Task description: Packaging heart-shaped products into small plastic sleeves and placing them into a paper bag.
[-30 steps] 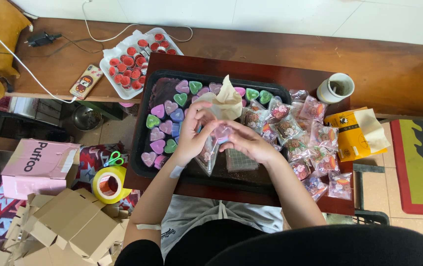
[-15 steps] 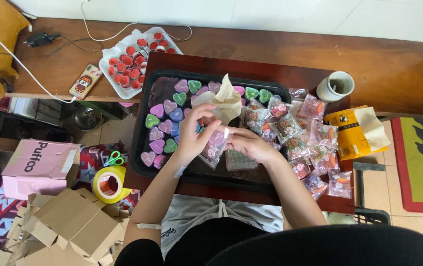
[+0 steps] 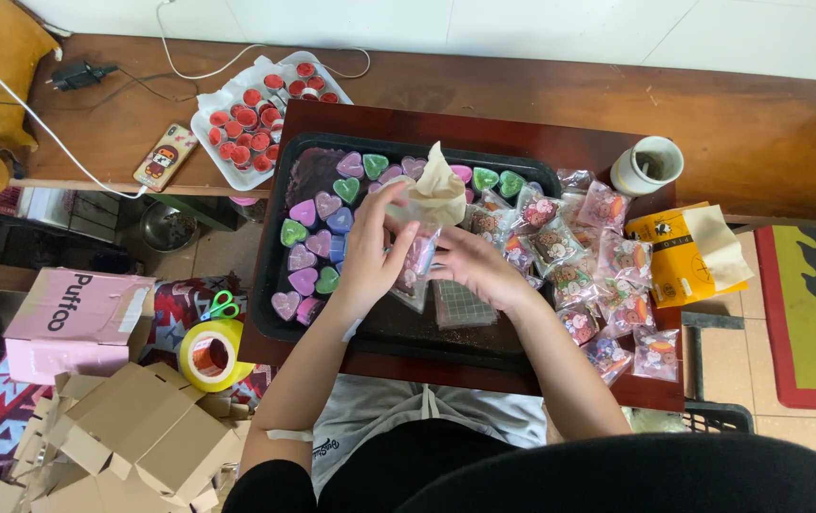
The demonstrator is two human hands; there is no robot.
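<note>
Both hands have shifted slightly up and left since the earlier frame; bag now hangs more upright. Left hand (image 3: 370, 261) grips the clear printed bag (image 3: 417, 268) near its top, fingers curled on it, thumb up. Right hand (image 3: 470, 266) pinches the bag's right edge, fingers narrow. Bag sits between the hands, above the black tray (image 3: 275, 247), just below the beige paper (image 3: 435, 188). Heart moulds (image 3: 318, 242) fill the tray's left side. Filled bags (image 3: 593, 261) are piled to the right, cup (image 3: 650, 166) beyond them. Tape roll (image 3: 210, 356) and scissors (image 3: 223, 306) lie lower left.
</note>
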